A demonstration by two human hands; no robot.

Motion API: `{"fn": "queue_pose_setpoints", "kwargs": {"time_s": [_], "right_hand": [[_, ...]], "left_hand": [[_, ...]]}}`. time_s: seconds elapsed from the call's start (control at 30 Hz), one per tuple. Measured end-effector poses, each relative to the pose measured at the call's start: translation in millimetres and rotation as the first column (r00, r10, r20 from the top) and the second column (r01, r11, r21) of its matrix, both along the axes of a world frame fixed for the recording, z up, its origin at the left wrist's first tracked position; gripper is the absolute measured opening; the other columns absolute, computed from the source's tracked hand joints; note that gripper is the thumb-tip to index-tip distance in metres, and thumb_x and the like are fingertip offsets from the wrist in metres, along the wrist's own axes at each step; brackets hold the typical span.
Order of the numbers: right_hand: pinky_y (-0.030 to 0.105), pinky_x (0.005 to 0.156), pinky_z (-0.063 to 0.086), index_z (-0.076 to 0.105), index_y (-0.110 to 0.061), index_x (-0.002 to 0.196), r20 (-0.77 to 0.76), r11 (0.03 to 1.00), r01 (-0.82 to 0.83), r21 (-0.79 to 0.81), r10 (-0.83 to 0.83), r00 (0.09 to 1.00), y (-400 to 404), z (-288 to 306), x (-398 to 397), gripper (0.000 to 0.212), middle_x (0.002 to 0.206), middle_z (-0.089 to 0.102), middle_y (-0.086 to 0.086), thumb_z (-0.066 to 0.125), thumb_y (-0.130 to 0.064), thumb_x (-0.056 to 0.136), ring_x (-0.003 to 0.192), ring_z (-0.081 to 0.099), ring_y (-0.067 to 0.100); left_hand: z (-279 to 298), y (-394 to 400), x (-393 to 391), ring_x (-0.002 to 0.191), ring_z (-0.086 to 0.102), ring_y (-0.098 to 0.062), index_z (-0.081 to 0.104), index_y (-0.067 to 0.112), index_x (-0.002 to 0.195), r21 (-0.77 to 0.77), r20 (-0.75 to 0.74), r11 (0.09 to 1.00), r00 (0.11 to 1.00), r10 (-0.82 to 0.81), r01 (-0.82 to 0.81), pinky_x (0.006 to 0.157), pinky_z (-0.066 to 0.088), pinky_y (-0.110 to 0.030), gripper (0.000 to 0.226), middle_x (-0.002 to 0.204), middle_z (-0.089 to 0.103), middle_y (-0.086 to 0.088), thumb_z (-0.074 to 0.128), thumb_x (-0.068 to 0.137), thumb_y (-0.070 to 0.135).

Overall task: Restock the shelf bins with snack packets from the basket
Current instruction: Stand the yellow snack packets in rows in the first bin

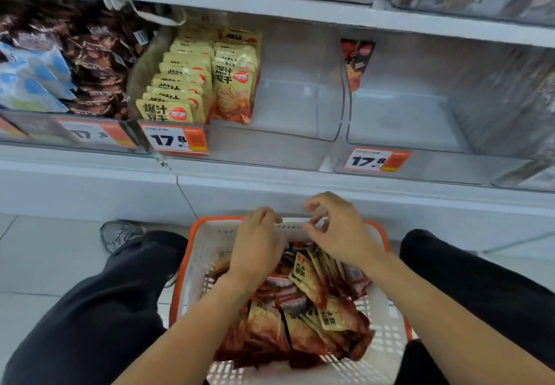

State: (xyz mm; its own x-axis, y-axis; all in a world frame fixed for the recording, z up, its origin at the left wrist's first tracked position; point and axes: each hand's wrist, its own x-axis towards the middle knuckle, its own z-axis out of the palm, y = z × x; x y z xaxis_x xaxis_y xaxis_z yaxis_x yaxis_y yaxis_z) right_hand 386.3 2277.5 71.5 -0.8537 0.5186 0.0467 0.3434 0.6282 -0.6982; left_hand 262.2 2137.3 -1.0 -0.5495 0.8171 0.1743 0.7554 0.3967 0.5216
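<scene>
My left hand (255,243) hangs palm down over the far end of the basket (192,267), fingers curled downward toward the heap; its fingertips are hidden from me, so I cannot tell whether it has hold of anything. My right hand (336,228) sits just beside it, fingers loosely bent with thumb and forefinger drawn close together above the basket's far rim; no packet shows between them.

Under both wrists lie the snack packets (300,318), a jumbled pile of red and beige pouches filling the white basket with the orange rim, which stands on the floor between my knees in black trousers (90,324). A grey shoe (120,234) shows to the left.

Beyond the basket stands the shelf (300,186). The middle clear bin (285,132) holds 2 rows of matching beige packets (186,84) packed at its left side, the right part bare. The right-hand bin (405,126) holds 1 red packet (357,60) leaning at its back left corner. The left bin holds dark brown packets (96,63) and blue ones (33,81). The orange price tags (174,140) I can read show 17.8.
</scene>
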Motion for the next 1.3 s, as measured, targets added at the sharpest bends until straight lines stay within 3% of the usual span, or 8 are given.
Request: {"fn": "queue_pose_setpoints", "kwargs": {"time_s": [0.13, 0.3, 0.5, 0.73, 0.9, 1.13, 1.23, 1.3], "right_hand": [[0.041, 0.091, 0.051, 0.065, -0.019, 0.102, 0.381, 0.992, 0.101, -0.079, -0.064, 0.922, -2.1, -88.5, 46.4, 0.021, 0.096, 0.067, -0.004, 0.071, -0.029, 0.085, 0.086, 0.061, 0.012], [0.038, 0.080, 0.052, 0.063, -0.012, 0.098, 0.607, 0.978, 0.154, -0.141, -0.037, 0.794, -22.6, -146.4, 88.9, 0.022, 0.099, 0.067, 0.006, 0.067, -0.026, 0.083, 0.093, 0.062, 0.025], [0.040, 0.103, 0.046, 0.049, -0.031, 0.137, 0.747, 0.977, 0.157, -0.142, 0.002, 0.665, -49.3, -222.8, 146.7, 0.075, 0.133, 0.048, -0.004, 0.073, -0.053, 0.069, 0.125, 0.049, 0.025], [0.033, 0.099, 0.049, 0.067, -0.025, 0.121, 0.768, 0.964, 0.234, -0.127, -0.054, 0.639, -50.8, -205.9, 141.6, 0.044, 0.126, 0.057, 0.003, 0.071, -0.032, 0.078, 0.112, 0.059, 0.025], [0.030, 0.097, 0.048, 0.064, -0.021, 0.124, 0.755, 0.896, 0.322, -0.306, 0.023, 0.655, -48.0, -208.0, 152.4, 0.055, 0.116, 0.058, 0.000, 0.082, -0.029, 0.073, 0.115, 0.059, 0.025], [0.038, 0.115, 0.033, 0.017, -0.023, 0.151, 0.840, 0.899, 0.347, -0.265, 0.039, 0.541, -50.2, -211.5, 153.9, 0.109, 0.150, 0.032, 0.011, 0.084, -0.043, 0.068, 0.137, 0.037, 0.030], [0.043, 0.114, 0.036, 0.030, -0.027, 0.146, 0.839, 0.960, 0.240, -0.144, -0.010, 0.544, -45.6, -203.5, 149.9, 0.115, 0.144, 0.033, 0.005, 0.090, -0.052, 0.051, 0.135, 0.038, 0.028], [0.040, 0.105, 0.047, 0.048, -0.027, 0.132, 0.816, 0.951, 0.247, -0.187, 0.010, 0.577, -36.5, -196.3, 142.8, 0.095, 0.131, 0.049, 0.000, 0.094, -0.042, 0.050, 0.122, 0.052, 0.023]], "left_hand": [[-66.6, -33.2, 54.9, 0.131, 0.040, -0.020, 0.055, 0.022, 0.129, -0.410, 0.221, 0.909, 0.975, 0.015, 0.079, 0.105, 0.037, -0.034, 0.036, 0.135, 0.048, 0.005, 0.054, 0.093, 0.029], [-99.6, -61.3, 74.8, 0.153, 0.002, -0.025, 0.043, 0.022, 0.143, -0.679, 0.262, 0.700, 0.964, -0.049, 0.220, 0.120, 0.016, -0.048, 0.053, 0.161, 0.023, 0.002, 0.049, 0.094, 0.039], [-106.2, -71.5, 72.5, 0.153, -0.003, -0.023, 0.047, 0.023, 0.140, -0.684, 0.245, 0.686, 0.964, -0.106, 0.249, 0.121, 0.011, -0.045, 0.050, 0.163, 0.019, 0.003, 0.052, 0.094, 0.042], [-105.3, -58.2, 82.6, 0.152, -0.003, -0.034, 0.052, 0.018, 0.134, -0.706, 0.207, 0.674, 0.973, -0.100, 0.219, 0.122, 0.006, -0.051, 0.046, 0.159, 0.027, -0.007, 0.054, 0.095, 0.043], [-104.3, -47.2, 99.3, 0.151, 0.009, -0.034, 0.053, 0.015, 0.134, -0.715, 0.167, 0.655, 0.969, -0.180, 0.245, 0.122, 0.009, -0.049, 0.045, 0.150, 0.037, -0.010, 0.053, 0.095, 0.038], [-105.6, -43.9, 117.1, 0.120, 0.042, -0.026, 0.061, 0.017, 0.114, -0.667, 0.326, 0.668, 0.935, -0.136, 0.330, 0.107, 0.034, -0.039, 0.025, 0.125, 0.056, -0.004, 0.052, 0.095, 0.032], [-106.4, -44.6, 119.1, 0.114, 0.046, -0.024, 0.062, 0.019, 0.107, -0.657, 0.344, 0.673, 0.929, -0.133, 0.339, 0.102, 0.037, -0.038, 0.022, 0.117, 0.059, -0.003, 0.053, 0.096, 0.036], [-106.0, -43.4, 118.1, 0.107, 0.052, -0.024, 0.063, 0.020, 0.098, -0.647, 0.379, 0.689, 0.922, -0.079, 0.326, 0.097, 0.041, -0.038, 0.023, 0.108, 0.063, -0.002, 0.055, 0.093, 0.040]]}}
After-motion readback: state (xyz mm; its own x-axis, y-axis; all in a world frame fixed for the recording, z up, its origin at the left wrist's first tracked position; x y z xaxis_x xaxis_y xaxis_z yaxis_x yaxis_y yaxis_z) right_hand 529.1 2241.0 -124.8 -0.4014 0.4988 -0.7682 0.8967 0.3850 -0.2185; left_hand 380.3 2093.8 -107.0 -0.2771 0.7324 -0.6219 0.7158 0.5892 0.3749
